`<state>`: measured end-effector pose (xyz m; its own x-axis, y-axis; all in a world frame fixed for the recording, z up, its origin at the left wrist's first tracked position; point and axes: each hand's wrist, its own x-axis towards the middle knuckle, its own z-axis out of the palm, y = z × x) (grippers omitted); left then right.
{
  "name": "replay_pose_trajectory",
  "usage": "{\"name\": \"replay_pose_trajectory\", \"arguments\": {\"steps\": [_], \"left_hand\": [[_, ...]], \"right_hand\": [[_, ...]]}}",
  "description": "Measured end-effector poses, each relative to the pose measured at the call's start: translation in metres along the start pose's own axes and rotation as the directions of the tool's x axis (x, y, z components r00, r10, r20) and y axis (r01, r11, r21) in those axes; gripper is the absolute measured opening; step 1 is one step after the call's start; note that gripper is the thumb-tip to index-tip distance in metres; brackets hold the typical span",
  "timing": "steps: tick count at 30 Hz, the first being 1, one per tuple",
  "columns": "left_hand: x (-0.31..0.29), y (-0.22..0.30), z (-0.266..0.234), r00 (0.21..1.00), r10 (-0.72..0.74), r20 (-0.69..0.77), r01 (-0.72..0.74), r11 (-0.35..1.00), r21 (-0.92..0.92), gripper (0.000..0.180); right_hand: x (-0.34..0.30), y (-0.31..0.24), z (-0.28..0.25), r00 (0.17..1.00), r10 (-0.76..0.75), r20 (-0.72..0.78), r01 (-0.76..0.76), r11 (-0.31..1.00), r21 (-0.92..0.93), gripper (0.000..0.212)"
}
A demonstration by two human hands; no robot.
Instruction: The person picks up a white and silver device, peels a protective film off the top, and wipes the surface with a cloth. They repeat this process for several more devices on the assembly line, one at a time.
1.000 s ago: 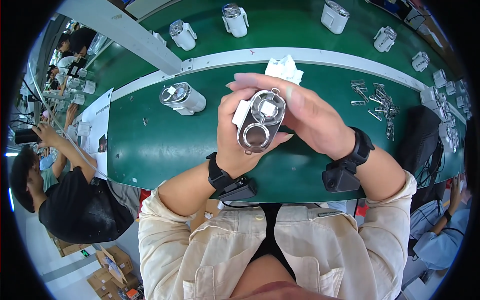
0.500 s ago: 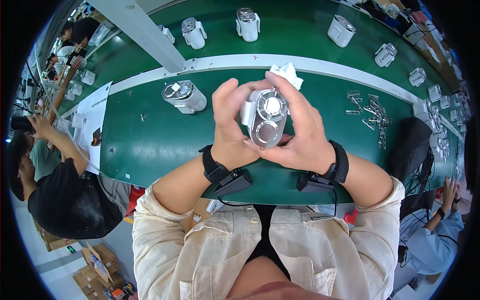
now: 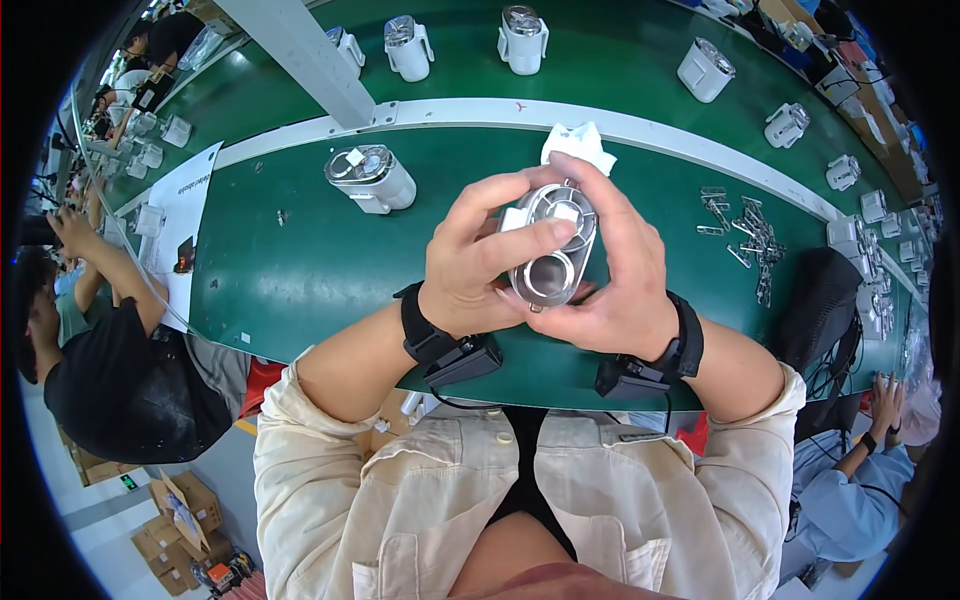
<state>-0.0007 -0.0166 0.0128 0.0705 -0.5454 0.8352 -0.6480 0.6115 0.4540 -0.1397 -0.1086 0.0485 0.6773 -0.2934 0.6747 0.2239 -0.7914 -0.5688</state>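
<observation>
Both my hands hold up a white oblong appliance with a clear top, where two round parts show, one behind the other. My left hand wraps its left side, with one finger lying across the top at the far round part. Around the right side curls my right hand, its thumb at the near end. A crumpled white tissue lies just beyond my fingertips. To the left a similar white appliance stands on the green table, a small white piece on its top.
Small metal clips lie scattered at the right, by a black bag. Behind a white rail several more appliances stand on a green belt. A slanting white post rises at the left. Co-workers sit on both sides.
My left index finger has come down onto the appliance's top. The held appliance has shifted slightly right and nearer me. Appliances on the far belt have moved to the right.
</observation>
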Motion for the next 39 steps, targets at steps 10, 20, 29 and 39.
{"name": "replay_pose_trajectory", "arguments": {"steps": [10, 20, 29, 39], "left_hand": [[-0.008, -0.011, 0.005, 0.988, -0.154, 0.003, 0.149, 0.958, 0.245, 0.09], [-0.008, -0.001, 0.008, 0.914, -0.406, 0.007, 0.406, 0.914, -0.01, 0.113], [-0.01, 0.002, 0.005, 0.936, -0.352, -0.025, 0.352, 0.929, 0.114, 0.099], [-0.007, -0.007, 0.004, 0.898, -0.419, -0.132, 0.424, 0.905, 0.012, 0.097]], "right_hand": [[0.009, 0.013, -0.003, 0.976, 0.191, 0.102, -0.194, 0.981, 0.014, 0.09], [0.073, 0.174, -0.071, 0.873, 0.405, -0.273, -0.484, 0.789, -0.378, 0.078], [0.099, 0.204, -0.063, 0.985, -0.036, -0.17, -0.16, 0.199, -0.967, 0.087], [0.137, 0.179, -0.015, 0.791, 0.607, 0.079, -0.497, 0.713, -0.496, 0.07]]}}
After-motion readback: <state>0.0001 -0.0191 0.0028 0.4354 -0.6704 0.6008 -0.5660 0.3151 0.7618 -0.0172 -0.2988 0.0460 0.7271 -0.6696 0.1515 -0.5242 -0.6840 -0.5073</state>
